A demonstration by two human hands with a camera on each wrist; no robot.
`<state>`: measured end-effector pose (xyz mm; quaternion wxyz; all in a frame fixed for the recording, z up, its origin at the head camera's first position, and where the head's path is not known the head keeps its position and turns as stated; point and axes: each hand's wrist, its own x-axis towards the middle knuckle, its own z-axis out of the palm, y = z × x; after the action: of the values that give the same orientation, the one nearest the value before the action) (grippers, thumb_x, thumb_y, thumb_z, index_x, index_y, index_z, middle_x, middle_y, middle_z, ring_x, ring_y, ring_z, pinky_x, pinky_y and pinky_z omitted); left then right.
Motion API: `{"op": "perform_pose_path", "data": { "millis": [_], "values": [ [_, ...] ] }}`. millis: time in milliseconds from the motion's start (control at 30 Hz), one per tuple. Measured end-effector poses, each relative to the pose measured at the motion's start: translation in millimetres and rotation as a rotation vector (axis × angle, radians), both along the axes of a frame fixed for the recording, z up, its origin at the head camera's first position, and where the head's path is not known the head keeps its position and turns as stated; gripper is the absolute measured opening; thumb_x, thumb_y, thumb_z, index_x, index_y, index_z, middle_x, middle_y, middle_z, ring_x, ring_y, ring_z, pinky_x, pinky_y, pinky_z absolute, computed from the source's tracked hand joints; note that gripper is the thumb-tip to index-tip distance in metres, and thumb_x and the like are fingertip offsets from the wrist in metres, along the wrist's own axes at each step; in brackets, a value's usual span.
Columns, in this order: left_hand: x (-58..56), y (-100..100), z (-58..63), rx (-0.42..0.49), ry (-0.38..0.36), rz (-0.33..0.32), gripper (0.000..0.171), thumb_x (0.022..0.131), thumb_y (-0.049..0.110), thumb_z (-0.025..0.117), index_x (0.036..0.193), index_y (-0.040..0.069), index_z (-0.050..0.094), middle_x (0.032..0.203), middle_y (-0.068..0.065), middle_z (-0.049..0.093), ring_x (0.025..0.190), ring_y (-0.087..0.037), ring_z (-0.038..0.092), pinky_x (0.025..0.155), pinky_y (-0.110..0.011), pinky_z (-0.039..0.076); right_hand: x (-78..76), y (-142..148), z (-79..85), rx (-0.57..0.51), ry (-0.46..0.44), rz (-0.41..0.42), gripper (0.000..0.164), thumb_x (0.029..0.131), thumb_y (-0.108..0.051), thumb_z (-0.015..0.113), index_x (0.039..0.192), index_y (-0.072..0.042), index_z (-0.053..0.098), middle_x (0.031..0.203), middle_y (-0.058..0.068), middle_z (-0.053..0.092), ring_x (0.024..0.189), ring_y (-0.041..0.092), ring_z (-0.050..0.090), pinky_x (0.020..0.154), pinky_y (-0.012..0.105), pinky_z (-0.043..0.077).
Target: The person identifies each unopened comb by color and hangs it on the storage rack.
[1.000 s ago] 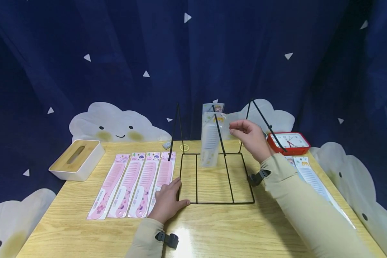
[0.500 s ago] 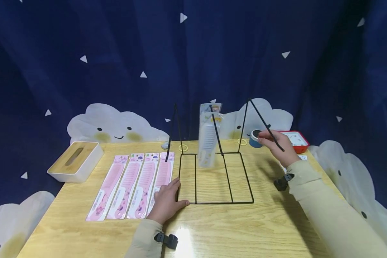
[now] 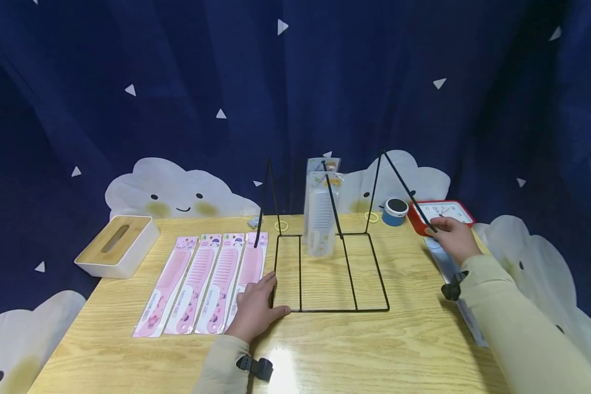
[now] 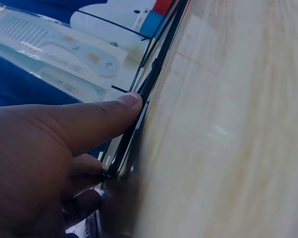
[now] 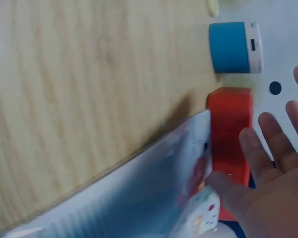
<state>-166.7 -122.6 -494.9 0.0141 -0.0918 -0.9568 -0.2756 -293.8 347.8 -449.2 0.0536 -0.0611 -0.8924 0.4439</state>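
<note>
Since half a second ago, the right hand (image 3: 452,239) has shifted from beside the speaker to the far right of the wooden table (image 3: 335,350), baring the whole speaker. It now sits above the packaged light-blue combs (image 3: 445,264), which lie flat at the table's right side, their tops just in front of a red-framed clock (image 3: 440,209). The right wrist view shows this hand's fingers loose and spread, grasping nothing; its thumb is at the top of a comb pack, though whether it touches I cannot tell. The left hand (image 3: 256,306) rests on the front left corner of a black wire display rack (image 3: 300,273), thumb against the front bar, fingers by the side bar, pressing rather than clenched.

On the rack, clear comb packs (image 3: 320,219) hang one behind another. Left of it, four packaged pink combs (image 3: 226,284) lie side by side; beyond them stands a white tissue box (image 3: 120,249) with a wooden lid. The blue-and-white speaker (image 3: 395,212) stands just left of the clock. A dark blue curtain (image 3: 295,82) with white triangles hangs behind.
</note>
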Motion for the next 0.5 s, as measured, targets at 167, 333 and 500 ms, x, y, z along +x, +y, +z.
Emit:
{"op": "perform_pose_path", "data": {
  "millis": [167, 333, 500],
  "values": [
    [0.4, 0, 0.4, 0.004, -0.003, 0.002, 0.082, 0.079, 0.040, 0.083, 0.142, -0.001, 0.052, 0.152, -0.011, 0.047, 0.116, -0.033, 0.051, 0.082, -0.046, 0.036, -1.3, 3, -6.4, -0.022, -0.118, 0.024, 0.059, 0.098, -0.027, 0.063, 0.140, 0.009, 0.043, 0.135, 0.030, 0.050, 0.108, 0.030, 0.052, 0.077, 0.030, 0.048],
    [-0.4, 0, 1.2, 0.001, 0.008, 0.004, 0.082, 0.079, 0.040, 0.084, 0.142, -0.002, 0.053, 0.152, -0.011, 0.047, 0.116, -0.034, 0.051, 0.083, -0.047, 0.036, 1.9, 2, -10.4, 0.044, -0.189, 0.068, 0.065, 0.093, -0.026, 0.069, 0.140, 0.011, 0.042, 0.135, 0.032, 0.048, 0.109, 0.038, 0.052, 0.076, 0.034, 0.052],
    [-0.3, 0, 0.1, -0.006, 0.000, 0.003, 0.082, 0.079, 0.040, 0.083, 0.142, -0.001, 0.053, 0.152, -0.010, 0.047, 0.117, -0.034, 0.051, 0.084, -0.048, 0.036, 6.9, -2, -21.8, 0.247, -0.223, 0.190, 0.073, 0.087, -0.033, 0.077, 0.133, 0.015, 0.048, 0.121, 0.030, 0.056, 0.105, 0.037, 0.053, 0.089, 0.047, 0.046]
  ]
}}
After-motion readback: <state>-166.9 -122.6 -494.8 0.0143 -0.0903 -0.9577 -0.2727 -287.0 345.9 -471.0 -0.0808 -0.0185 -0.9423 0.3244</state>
